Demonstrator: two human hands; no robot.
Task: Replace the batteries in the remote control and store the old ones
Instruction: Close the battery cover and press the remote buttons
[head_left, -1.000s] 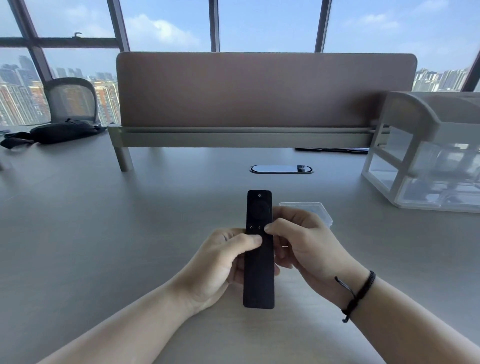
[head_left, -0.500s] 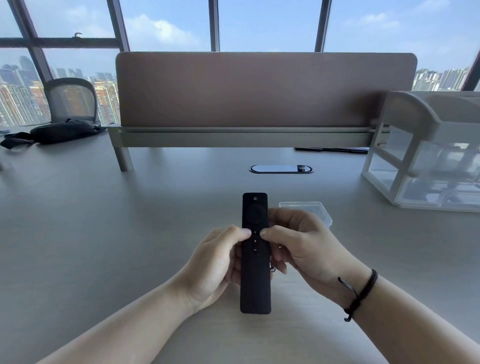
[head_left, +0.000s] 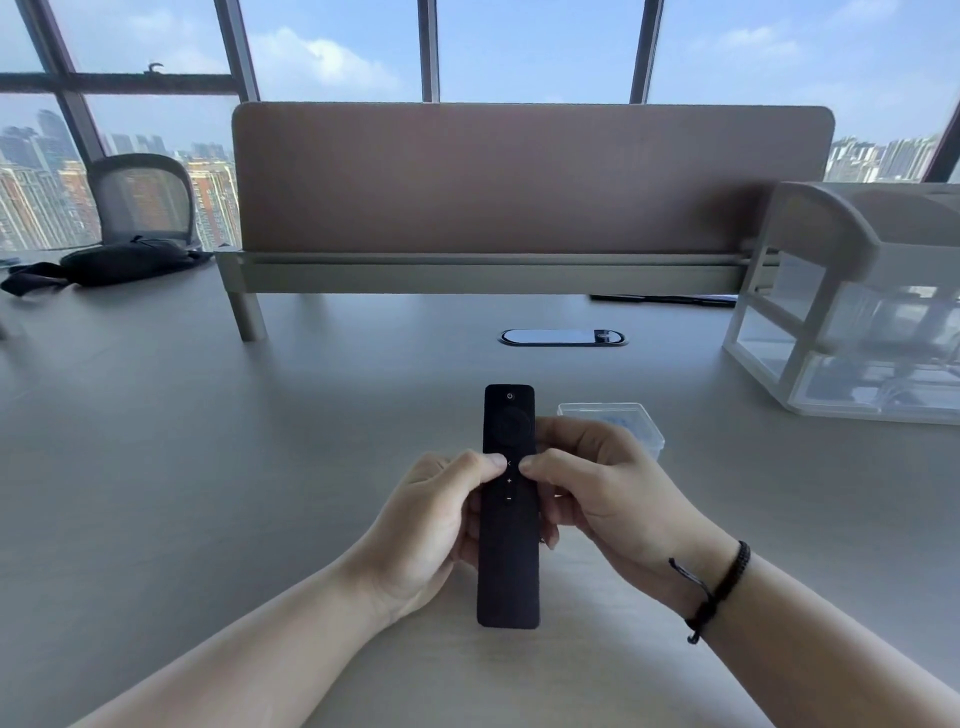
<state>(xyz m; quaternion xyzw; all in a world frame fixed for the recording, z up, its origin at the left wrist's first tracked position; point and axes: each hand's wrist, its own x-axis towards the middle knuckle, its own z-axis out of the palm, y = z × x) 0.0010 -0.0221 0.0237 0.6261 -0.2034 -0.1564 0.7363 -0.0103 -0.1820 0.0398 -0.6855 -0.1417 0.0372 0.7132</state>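
Observation:
A slim black remote control (head_left: 508, 566) is held button side up, just above the grey desk, pointing away from me. My left hand (head_left: 431, 525) grips its left edge, thumb on the face near the middle buttons. My right hand (head_left: 605, 493) grips the right edge, thumb tip opposite the left one, fingers curled underneath. The remote's back is hidden. A small clear plastic box (head_left: 623, 418) lies on the desk just behind my right hand, partly covered by it; something pale blue shows inside.
A white and clear drawer organiser (head_left: 852, 312) stands at the right. A brown divider panel (head_left: 530, 176) crosses the back of the desk, with a cable grommet (head_left: 562, 337) in front of it. A black bag (head_left: 119, 265) lies far left by a mesh chair.
The remote has slid a little toward me and its top has tilted slightly left. Both thumbs have come closer together on its face.

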